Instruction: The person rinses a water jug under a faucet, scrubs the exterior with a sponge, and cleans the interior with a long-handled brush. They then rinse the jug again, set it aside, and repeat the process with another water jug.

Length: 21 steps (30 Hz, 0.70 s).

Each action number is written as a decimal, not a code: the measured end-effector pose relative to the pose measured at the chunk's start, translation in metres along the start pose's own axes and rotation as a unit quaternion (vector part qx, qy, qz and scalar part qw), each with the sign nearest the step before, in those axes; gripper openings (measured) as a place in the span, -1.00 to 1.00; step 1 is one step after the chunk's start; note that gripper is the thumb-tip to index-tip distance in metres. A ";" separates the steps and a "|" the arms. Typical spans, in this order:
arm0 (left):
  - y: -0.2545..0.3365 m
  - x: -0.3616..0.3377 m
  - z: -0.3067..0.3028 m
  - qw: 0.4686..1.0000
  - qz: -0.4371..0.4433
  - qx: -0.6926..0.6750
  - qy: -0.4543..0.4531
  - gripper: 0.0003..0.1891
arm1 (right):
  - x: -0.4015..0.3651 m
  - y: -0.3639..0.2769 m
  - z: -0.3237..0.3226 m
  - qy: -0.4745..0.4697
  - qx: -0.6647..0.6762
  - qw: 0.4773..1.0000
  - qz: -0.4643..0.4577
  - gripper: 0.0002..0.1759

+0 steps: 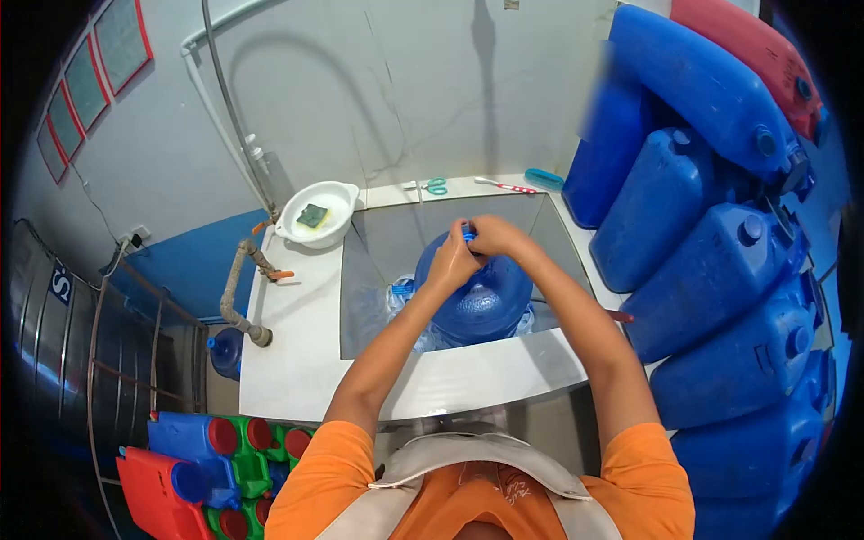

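A large translucent blue water jug [479, 310] stands in the grey sink [378, 225], its neck toward the back wall. My left hand [454, 263] is closed about the jug's neck from the left. From the right, my right hand [495, 238] has its fingers closed at the top of the neck, touching my left hand. A bit of blue cap [469, 236] shows between the fingers; the rest of the mouth is hidden. Clear plastic bottles [401, 290] lie in the sink beside the jug, partly hidden behind it.
A white basin [319, 236] with a green-yellow sponge [313, 215] stands left of the sink. Scissors [435, 186], a toothbrush [506, 185] and a blue brush [544, 179] lie on the back ledge. Blue jerrycans [702, 261] crowd the right side. A pipe [236, 292] rises at left.
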<state>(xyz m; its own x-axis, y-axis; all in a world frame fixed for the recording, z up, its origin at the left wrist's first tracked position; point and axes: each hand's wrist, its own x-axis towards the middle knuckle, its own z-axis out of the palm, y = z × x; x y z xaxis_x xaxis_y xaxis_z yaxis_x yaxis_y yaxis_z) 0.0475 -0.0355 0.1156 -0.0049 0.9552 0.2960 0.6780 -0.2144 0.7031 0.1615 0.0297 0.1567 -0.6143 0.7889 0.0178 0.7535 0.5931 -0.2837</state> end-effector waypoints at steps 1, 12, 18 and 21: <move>0.003 -0.001 -0.001 1.000 0.005 -0.015 -0.012 -0.18 | -0.004 -0.003 -0.008 -0.008 -0.001 1.000 0.003 -0.68; -0.014 -0.010 -0.003 0.982 -0.004 -0.158 -0.105 -0.58 | -0.034 0.007 -0.010 -0.085 -0.070 0.987 -0.117 -0.76; -0.010 -0.007 -0.005 0.992 0.045 -0.086 -0.080 -0.68 | -0.030 0.025 0.002 -0.079 -0.128 0.962 -0.228 -0.81; -0.002 -0.010 -0.001 0.998 0.024 -0.001 -0.062 -0.73 | -0.026 0.030 0.012 -0.046 -0.119 0.959 -0.252 -0.84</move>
<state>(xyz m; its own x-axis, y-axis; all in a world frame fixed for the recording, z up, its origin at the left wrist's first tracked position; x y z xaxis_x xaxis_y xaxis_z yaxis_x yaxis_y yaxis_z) 0.0457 -0.0452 0.1116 0.1191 0.9618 0.2463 0.6735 -0.2605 0.6917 0.1970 0.0247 0.1360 -0.9245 0.3812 0.0069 0.3808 0.9241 -0.0336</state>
